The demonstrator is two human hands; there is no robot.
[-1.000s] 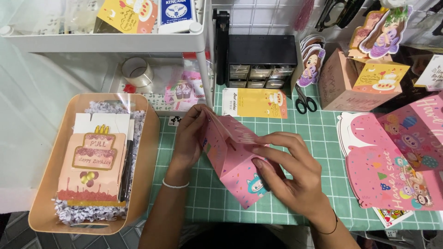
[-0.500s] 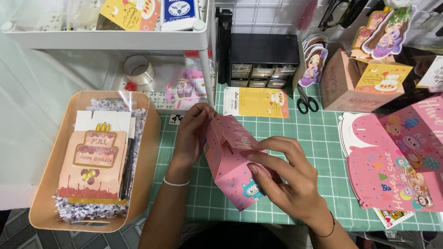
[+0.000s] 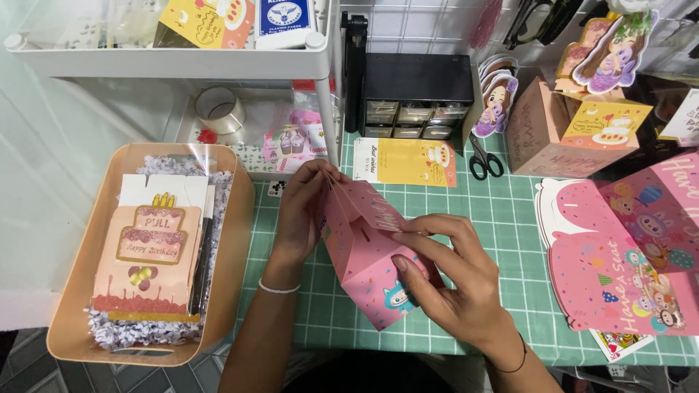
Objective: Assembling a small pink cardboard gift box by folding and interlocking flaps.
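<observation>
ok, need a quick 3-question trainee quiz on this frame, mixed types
1. True or false: both hands are on the pink paper box.
2. Multiple choice: the scissors lie
A. inside the tan tray
B. on the green cutting mat, in front of the black drawer unit
C. under the right hand
3. Fill in: the cake-shaped card sits in the ______.

Key
1. True: the left hand grips the box's upper end, the right hand holds its side.
2. B: on the green cutting mat, by the black drawer unit.
3. tan tray, on shredded paper.
</observation>
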